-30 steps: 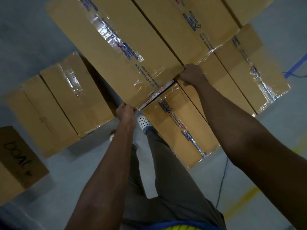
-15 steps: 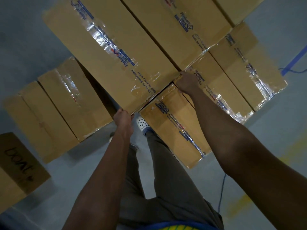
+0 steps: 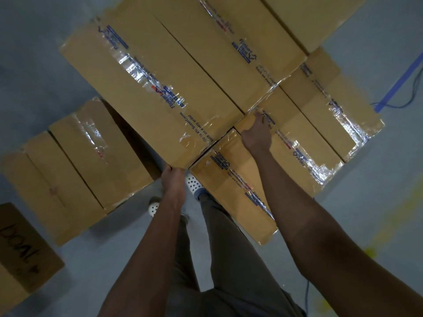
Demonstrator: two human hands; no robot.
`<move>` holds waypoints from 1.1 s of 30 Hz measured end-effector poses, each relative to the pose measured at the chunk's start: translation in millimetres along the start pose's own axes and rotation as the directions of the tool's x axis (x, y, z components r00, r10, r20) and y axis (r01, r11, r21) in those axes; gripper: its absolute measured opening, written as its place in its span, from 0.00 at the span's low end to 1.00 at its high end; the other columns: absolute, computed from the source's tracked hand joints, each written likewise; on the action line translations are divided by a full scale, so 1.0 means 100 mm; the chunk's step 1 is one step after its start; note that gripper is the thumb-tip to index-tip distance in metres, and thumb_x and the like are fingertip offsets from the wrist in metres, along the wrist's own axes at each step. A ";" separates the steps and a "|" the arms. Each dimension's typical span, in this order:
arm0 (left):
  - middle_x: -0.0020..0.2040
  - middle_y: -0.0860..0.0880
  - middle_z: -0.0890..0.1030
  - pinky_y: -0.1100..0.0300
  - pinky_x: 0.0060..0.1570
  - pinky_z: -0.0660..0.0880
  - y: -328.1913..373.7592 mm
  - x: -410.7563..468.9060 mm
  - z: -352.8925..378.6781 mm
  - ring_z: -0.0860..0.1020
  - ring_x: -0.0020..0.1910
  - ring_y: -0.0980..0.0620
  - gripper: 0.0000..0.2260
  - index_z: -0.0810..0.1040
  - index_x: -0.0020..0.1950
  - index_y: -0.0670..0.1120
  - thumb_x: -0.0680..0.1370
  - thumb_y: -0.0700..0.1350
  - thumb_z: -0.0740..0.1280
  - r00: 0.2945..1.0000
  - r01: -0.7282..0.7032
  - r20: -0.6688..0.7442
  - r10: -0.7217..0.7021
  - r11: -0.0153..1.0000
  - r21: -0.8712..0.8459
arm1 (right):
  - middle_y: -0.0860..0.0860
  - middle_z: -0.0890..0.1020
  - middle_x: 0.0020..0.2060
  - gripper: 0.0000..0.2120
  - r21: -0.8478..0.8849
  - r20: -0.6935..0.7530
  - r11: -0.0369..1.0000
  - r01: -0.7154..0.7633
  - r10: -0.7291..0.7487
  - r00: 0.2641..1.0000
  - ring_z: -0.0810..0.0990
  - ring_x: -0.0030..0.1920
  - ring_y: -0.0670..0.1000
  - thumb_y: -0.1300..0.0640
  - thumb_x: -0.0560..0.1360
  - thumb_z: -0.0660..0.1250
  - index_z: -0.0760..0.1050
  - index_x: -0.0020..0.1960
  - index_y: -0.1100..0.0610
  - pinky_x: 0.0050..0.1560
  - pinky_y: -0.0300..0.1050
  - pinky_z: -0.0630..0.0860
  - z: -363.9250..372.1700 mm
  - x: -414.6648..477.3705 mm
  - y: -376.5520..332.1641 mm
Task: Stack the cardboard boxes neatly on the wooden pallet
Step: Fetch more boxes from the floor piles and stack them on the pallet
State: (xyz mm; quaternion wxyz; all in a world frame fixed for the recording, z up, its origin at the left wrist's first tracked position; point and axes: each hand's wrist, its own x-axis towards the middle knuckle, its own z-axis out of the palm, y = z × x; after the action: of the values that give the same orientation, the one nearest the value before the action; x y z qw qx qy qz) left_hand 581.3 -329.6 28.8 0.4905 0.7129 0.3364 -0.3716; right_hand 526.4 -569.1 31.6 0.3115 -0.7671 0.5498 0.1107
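A long taped cardboard box (image 3: 148, 88) lies on top of the stack, beside another long box (image 3: 217, 49). My left hand (image 3: 172, 181) grips its near left corner, fingers under the edge. My right hand (image 3: 256, 133) holds its near right corner, with the palm over a lower box (image 3: 304, 143). Two more lower boxes (image 3: 233, 193) (image 3: 332, 99) lie crosswise beneath. The boxes hide the pallet.
Two boxes (image 3: 98, 156) (image 3: 45, 186) stand on the grey floor at left, and a box with handwriting (image 3: 23, 245) sits at the bottom left. My legs and white shoes (image 3: 193, 183) are right by the stack. Blue tape (image 3: 400, 81) and a cable (image 3: 306, 298) lie at right.
The long box has slid away from me and settled against its neighbour. My right hand moved down along its near end to the corner over the lower box. My left hand kept its hold.
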 end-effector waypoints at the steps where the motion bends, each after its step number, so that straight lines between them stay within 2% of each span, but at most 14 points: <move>1: 0.45 0.52 0.77 0.55 0.43 0.70 -0.02 -0.01 0.01 0.73 0.41 0.54 0.11 0.77 0.57 0.53 0.80 0.38 0.66 1.000 -0.018 0.004 0.018 0.999 0.028 | 0.55 0.64 0.76 0.33 -0.010 0.004 0.999 0.044 -0.044 0.999 0.74 0.67 0.59 0.62 0.75 0.66 0.61 0.78 0.56 0.53 0.46 0.71 0.03 0.00 -0.01; 4: 0.54 0.51 0.78 0.57 0.47 0.74 -0.04 -0.05 0.02 0.76 0.49 0.54 0.18 0.73 0.67 0.53 0.80 0.37 0.67 0.997 -0.081 0.019 0.080 0.995 0.056 | 0.51 0.57 0.80 0.35 -0.015 0.098 0.990 0.138 -0.136 0.986 0.72 0.70 0.57 0.64 0.75 0.65 0.60 0.80 0.53 0.56 0.45 0.74 0.14 0.03 -0.05; 8: 0.51 0.51 0.77 0.60 0.40 0.71 -0.05 -0.06 0.05 0.74 0.45 0.56 0.19 0.71 0.63 0.53 0.79 0.33 0.65 0.995 -0.095 0.005 0.095 0.990 0.107 | 0.48 0.58 0.80 0.37 -0.016 0.091 0.994 0.110 -0.108 0.990 0.74 0.68 0.55 0.62 0.74 0.68 0.59 0.80 0.53 0.63 0.51 0.76 0.21 0.02 -0.05; 11: 0.47 0.50 0.76 0.57 0.41 0.73 -0.06 -0.04 0.05 0.73 0.41 0.55 0.16 0.70 0.59 0.51 0.79 0.32 0.64 0.996 -0.093 0.003 0.094 0.981 0.172 | 0.48 0.56 0.80 0.41 -0.064 0.104 0.992 0.109 -0.102 0.989 0.76 0.66 0.54 0.58 0.74 0.70 0.54 0.82 0.53 0.63 0.54 0.75 0.25 0.00 -0.05; 16: 0.51 0.48 0.77 0.49 0.51 0.78 -0.11 -0.04 0.05 0.77 0.48 0.49 0.13 0.70 0.57 0.50 0.79 0.35 0.66 0.989 -0.146 0.021 0.145 0.956 0.255 | 0.48 0.57 0.80 0.39 -0.067 0.102 0.996 0.058 -0.051 0.993 0.76 0.66 0.55 0.55 0.75 0.68 0.55 0.81 0.54 0.61 0.52 0.76 0.26 0.04 -0.12; 19: 0.54 0.45 0.78 0.47 0.53 0.81 -0.16 -0.02 0.06 0.79 0.53 0.45 0.11 0.71 0.55 0.50 0.79 0.37 0.67 0.989 -0.147 0.019 0.148 0.940 0.308 | 0.49 0.57 0.80 0.39 -0.044 0.093 0.998 0.035 -0.031 0.995 0.77 0.65 0.56 0.54 0.75 0.68 0.56 0.81 0.56 0.59 0.52 0.77 0.26 0.02 -0.19; 22: 0.56 0.42 0.78 0.51 0.46 0.80 -0.16 -0.02 0.04 0.79 0.53 0.43 0.12 0.70 0.60 0.47 0.79 0.36 0.66 0.987 -0.163 0.042 0.158 0.922 0.351 | 0.49 0.54 0.81 0.36 -0.136 0.123 0.989 0.059 -0.043 0.991 0.75 0.68 0.53 0.54 0.78 0.66 0.56 0.81 0.59 0.59 0.50 0.77 0.24 0.01 -0.21; 24: 0.56 0.40 0.78 0.54 0.41 0.77 -0.14 -0.03 0.01 0.79 0.50 0.44 0.16 0.69 0.66 0.43 0.79 0.36 0.66 0.985 -0.170 0.069 0.156 0.902 0.398 | 0.49 0.55 0.81 0.37 -0.129 0.121 0.990 0.050 -0.035 0.992 0.75 0.69 0.53 0.54 0.78 0.66 0.54 0.82 0.56 0.60 0.49 0.75 0.23 0.04 -0.19; 25: 0.57 0.39 0.77 0.52 0.42 0.78 -0.13 -0.02 -0.02 0.78 0.50 0.44 0.18 0.68 0.67 0.42 0.79 0.36 0.66 0.987 -0.159 0.086 0.136 0.900 0.407 | 0.50 0.56 0.81 0.36 -0.119 0.127 0.992 0.052 -0.037 0.991 0.74 0.69 0.54 0.54 0.78 0.66 0.54 0.82 0.56 0.61 0.49 0.74 0.20 0.06 -0.19; 29: 0.60 0.41 0.75 0.40 0.60 0.78 -0.06 0.00 -0.14 0.76 0.59 0.40 0.22 0.67 0.70 0.45 0.78 0.40 0.68 0.984 -0.109 0.175 0.043 0.917 0.384 | 0.50 0.57 0.80 0.33 -0.073 0.188 0.995 0.065 -0.051 0.981 0.71 0.72 0.56 0.58 0.78 0.64 0.57 0.81 0.56 0.64 0.47 0.71 0.05 0.09 -0.19; 33: 0.59 0.42 0.77 0.36 0.61 0.76 -0.09 -0.11 -0.20 0.77 0.58 0.41 0.26 0.72 0.64 0.46 0.67 0.48 0.70 0.966 -0.181 0.242 0.096 0.915 0.361 | 0.50 0.53 0.81 0.33 0.005 0.273 0.998 0.070 -0.069 0.960 0.66 0.75 0.57 0.55 0.80 0.62 0.53 0.82 0.56 0.69 0.50 0.67 -0.03 -0.06 -0.15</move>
State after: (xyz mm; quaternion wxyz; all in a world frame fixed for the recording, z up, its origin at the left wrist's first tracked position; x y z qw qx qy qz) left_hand 571.9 -309.0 38.8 0.4022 0.7713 0.1503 -0.4699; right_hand 537.6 -563.0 42.8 0.3863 -0.7641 0.4741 0.2053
